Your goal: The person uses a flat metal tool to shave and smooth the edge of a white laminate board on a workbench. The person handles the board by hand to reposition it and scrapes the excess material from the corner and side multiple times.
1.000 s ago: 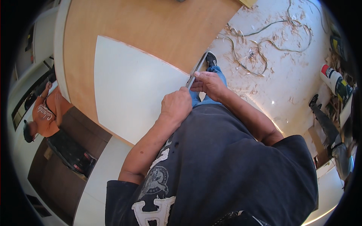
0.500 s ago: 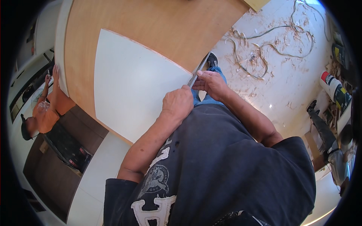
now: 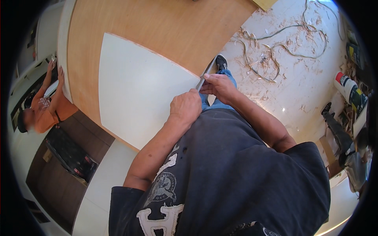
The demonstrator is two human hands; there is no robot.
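A white panel lies on a larger wood-faced board, and its corner sits close to both hands. Along the panel's right edge runs a narrow grey strip, jutting out past the corner. My right hand pinches this strip between thumb and fingers. With curled fingers, my left hand holds the strip's near end at the panel edge. The fingertips of the left hand are partly hidden.
The wood-faced board extends away from me. Wood shavings and a dark cable lie on the floor at right, with buckets beyond. A person in orange stands at left, hands near the board's edge. Another person's leg shows at right.
My hands have stayed almost in place on the strip. The person in orange has shifted, raising an arm farther along the board's edge.
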